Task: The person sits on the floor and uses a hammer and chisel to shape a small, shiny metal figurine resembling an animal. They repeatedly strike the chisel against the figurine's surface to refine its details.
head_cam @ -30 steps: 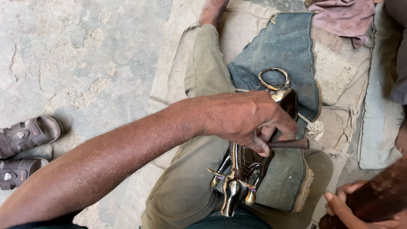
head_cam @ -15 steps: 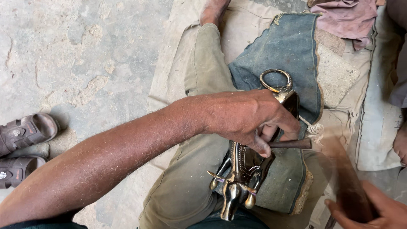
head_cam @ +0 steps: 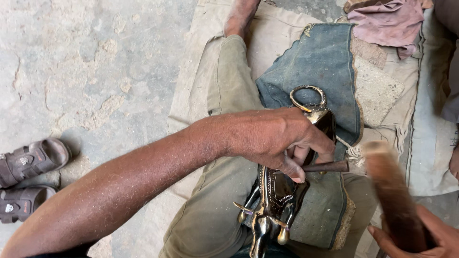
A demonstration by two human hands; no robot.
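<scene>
My left hand (head_cam: 282,141) is curling tight around a short dark metal rod (head_cam: 330,166), thumb and fingers pinching it so its blunt end is sticking out to the right, and the same hand is pressing down on the brass animal figure (head_cam: 275,200) lying along my lap. Going from the left, a pair of brown sandals (head_cam: 26,179) is sitting at the edge of the rough concrete floor (head_cam: 95,71). My forearm is crossing over my olive trouser leg (head_cam: 224,95), which is stretching out onto a pale sackcloth mat (head_cam: 267,33). The figure is resting on a worn blue denim cloth (head_cam: 325,62) spread over my thigh, its horned head pointing toward me and its ringed tail loop (head_cam: 308,98) lying at the far end. Further right, my right hand (head_cam: 420,236) is gripping a brown wooden mallet (head_cam: 389,191), fingers closed around its lower end; it is blurred, raised just beside the rod's tip. A pinkish rag (head_cam: 387,21) is lying crumpled at the upper right.
</scene>
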